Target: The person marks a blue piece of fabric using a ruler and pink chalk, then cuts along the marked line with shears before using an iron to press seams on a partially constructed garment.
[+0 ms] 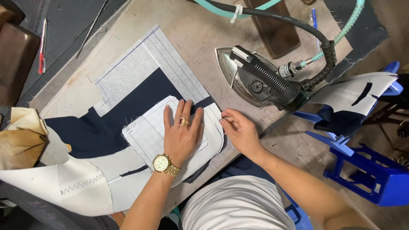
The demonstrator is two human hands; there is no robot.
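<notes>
**Risks at the pressing board**

Board point(200, 30) – worn and marked, with navy cloth point(102, 132) spread across it. A white pocket piece point(147, 127) lies on the navy, frayed along its left edge.

Iron point(260, 81) rests flat just beside my right hand point(240, 132) – if it is hot, a careless reach back could burn my knuckles, and its hose point(298, 25) could drag it over.

Left hand point(182, 134) lies open, palm flat, pinning the piece. Right hand pinches its right edge between fingertips. Pull too hard and the layers could skew off the marked lines.
</notes>
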